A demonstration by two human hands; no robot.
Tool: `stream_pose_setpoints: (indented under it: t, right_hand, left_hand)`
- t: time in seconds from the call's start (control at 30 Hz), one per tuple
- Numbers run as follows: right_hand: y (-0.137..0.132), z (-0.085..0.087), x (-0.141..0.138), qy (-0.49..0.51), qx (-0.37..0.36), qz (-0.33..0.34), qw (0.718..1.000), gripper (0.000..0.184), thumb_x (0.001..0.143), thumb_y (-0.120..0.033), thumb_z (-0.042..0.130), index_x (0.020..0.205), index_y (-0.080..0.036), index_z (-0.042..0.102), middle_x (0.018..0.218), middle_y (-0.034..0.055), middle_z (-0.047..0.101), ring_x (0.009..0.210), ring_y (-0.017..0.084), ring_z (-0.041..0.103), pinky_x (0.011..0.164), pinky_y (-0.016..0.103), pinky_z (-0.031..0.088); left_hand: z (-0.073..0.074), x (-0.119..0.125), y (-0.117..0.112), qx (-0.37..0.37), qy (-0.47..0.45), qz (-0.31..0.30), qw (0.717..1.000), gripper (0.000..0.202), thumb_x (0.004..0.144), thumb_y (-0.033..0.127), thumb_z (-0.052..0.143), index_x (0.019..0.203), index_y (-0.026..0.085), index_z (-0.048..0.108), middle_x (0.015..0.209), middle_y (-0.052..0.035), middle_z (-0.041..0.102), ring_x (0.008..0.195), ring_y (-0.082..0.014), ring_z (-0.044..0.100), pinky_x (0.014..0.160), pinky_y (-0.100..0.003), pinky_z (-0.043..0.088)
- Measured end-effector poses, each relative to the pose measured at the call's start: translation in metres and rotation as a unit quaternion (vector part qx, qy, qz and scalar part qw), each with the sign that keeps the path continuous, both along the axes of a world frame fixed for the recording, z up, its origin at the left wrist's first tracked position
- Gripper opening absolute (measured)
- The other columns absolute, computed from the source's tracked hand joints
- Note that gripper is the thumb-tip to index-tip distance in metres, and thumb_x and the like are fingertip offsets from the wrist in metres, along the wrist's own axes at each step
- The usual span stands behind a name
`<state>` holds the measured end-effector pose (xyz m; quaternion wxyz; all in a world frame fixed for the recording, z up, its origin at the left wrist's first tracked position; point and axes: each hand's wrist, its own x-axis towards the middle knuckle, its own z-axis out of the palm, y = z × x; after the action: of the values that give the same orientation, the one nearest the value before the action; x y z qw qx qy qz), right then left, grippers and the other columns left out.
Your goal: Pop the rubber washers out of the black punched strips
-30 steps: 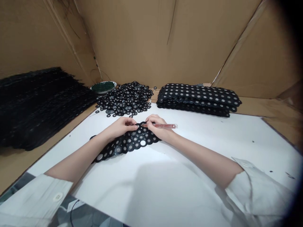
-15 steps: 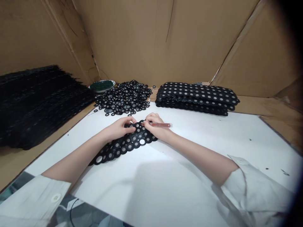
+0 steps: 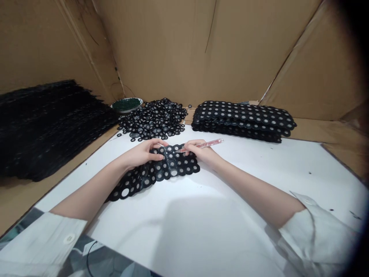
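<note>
A black sheet of joined discs with pale round centres (image 3: 165,166) lies on the white tabletop, its left part sloping toward me. My left hand (image 3: 144,154) pinches its far edge between thumb and fingers. My right hand (image 3: 203,152) is closed round a slim, clear, pen-like tool with a reddish inside (image 3: 215,142). The tool slants down to the left, and its tip is at the sheet's upper part, just right of my left fingers. Whether the tip touches the sheet, I cannot tell.
Behind my hands is a heap of loose black rings (image 3: 157,117), with a bowl of dark green bits (image 3: 127,104) beside it. Stacked dotted black sheets (image 3: 243,119) stand at the back right. A large black pile (image 3: 52,127) fills the left. Cardboard walls (image 3: 161,46) enclose the back.
My right hand has shifted slightly right, and the tool has tilted, its rear end now higher. More of the sheet's right end shows. The whole view has moved a little.
</note>
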<state>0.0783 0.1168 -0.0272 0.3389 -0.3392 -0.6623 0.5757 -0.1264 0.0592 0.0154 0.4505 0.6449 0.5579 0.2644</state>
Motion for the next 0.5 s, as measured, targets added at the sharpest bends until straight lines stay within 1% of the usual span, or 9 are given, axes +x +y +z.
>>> stream_pose_setpoints:
  t: [0.1, 0.13, 0.2, 0.27, 0.3, 0.4, 0.5]
  right_hand:
    - [-0.003, 0.003, 0.000, -0.028, 0.015, 0.000, 0.999, 0.024, 0.073, -0.032, 0.049, 0.054, -0.016, 0.054, 0.072, 0.0027, 0.062, 0.070, 0.015, 0.055, 0.064, 0.025, 0.037]
    - [-0.004, 0.004, 0.000, -0.049, 0.036, -0.012, 0.998, 0.025, 0.073, -0.032, 0.049, 0.055, -0.017, 0.055, 0.072, 0.0023, 0.061, 0.068, 0.014, 0.054, 0.063, 0.025, 0.036]
    - [-0.008, 0.006, -0.002, -0.087, 0.101, -0.042, 0.990, 0.025, 0.074, -0.032, 0.048, 0.055, -0.017, 0.057, 0.076, 0.0012, 0.058, 0.066, 0.013, 0.052, 0.062, 0.025, 0.036]
    - [-0.011, 0.007, -0.003, -0.100, 0.164, -0.065, 0.979, 0.025, 0.074, -0.030, 0.047, 0.054, -0.017, 0.057, 0.078, 0.0002, 0.054, 0.066, 0.011, 0.050, 0.064, 0.025, 0.035]
    - [-0.013, 0.007, -0.004, -0.097, 0.184, -0.070, 0.976, 0.025, 0.074, -0.029, 0.046, 0.054, -0.018, 0.057, 0.078, -0.0002, 0.053, 0.066, 0.011, 0.049, 0.065, 0.025, 0.035]
    - [-0.014, 0.006, -0.005, -0.098, 0.205, -0.077, 0.971, 0.025, 0.076, -0.029, 0.045, 0.056, -0.018, 0.056, 0.075, -0.0007, 0.050, 0.067, 0.011, 0.048, 0.066, 0.025, 0.035]
    - [-0.014, 0.004, -0.006, -0.096, 0.220, -0.075, 0.968, 0.025, 0.076, -0.029, 0.046, 0.056, -0.018, 0.054, 0.075, -0.0007, 0.049, 0.067, 0.011, 0.048, 0.067, 0.026, 0.036]
  left_hand:
    - [-0.002, -0.003, 0.002, 0.026, 0.000, -0.002, 1.000, 0.039, 0.066, 0.026, 0.059, 0.104, 0.023, 0.051, 0.083, 0.0026, 0.056, 0.080, -0.0147, 0.052, 0.073, -0.025, 0.040]
    - [-0.003, -0.003, 0.002, 0.031, 0.008, -0.003, 0.999, 0.039, 0.066, 0.026, 0.059, 0.104, 0.023, 0.051, 0.086, 0.0020, 0.057, 0.083, -0.0154, 0.052, 0.074, -0.026, 0.040]
    - [-0.002, -0.004, 0.002, 0.032, 0.027, -0.005, 0.999, 0.040, 0.067, 0.025, 0.057, 0.106, 0.024, 0.051, 0.095, 0.0012, 0.057, 0.087, -0.0165, 0.052, 0.076, -0.027, 0.040]
    - [-0.001, -0.004, 0.000, 0.020, 0.043, -0.017, 0.999, 0.046, 0.066, 0.022, 0.056, 0.111, 0.025, 0.048, 0.100, 0.0011, 0.056, 0.088, -0.0170, 0.052, 0.076, -0.027, 0.040]
    - [0.000, -0.004, -0.001, 0.012, 0.048, -0.027, 0.998, 0.049, 0.066, 0.020, 0.055, 0.114, 0.026, 0.046, 0.102, 0.0009, 0.056, 0.089, -0.0173, 0.052, 0.076, -0.027, 0.041]
    - [0.002, -0.002, -0.003, 0.001, 0.058, -0.055, 0.997, 0.058, 0.064, 0.015, 0.053, 0.119, 0.026, 0.042, 0.104, 0.0005, 0.056, 0.094, -0.0186, 0.052, 0.078, -0.028, 0.041]
    - [0.002, 0.001, -0.004, 0.004, 0.048, -0.061, 0.997, 0.061, 0.062, 0.011, 0.051, 0.120, 0.026, 0.041, 0.107, 0.0010, 0.056, 0.100, -0.0184, 0.050, 0.084, -0.028, 0.039]
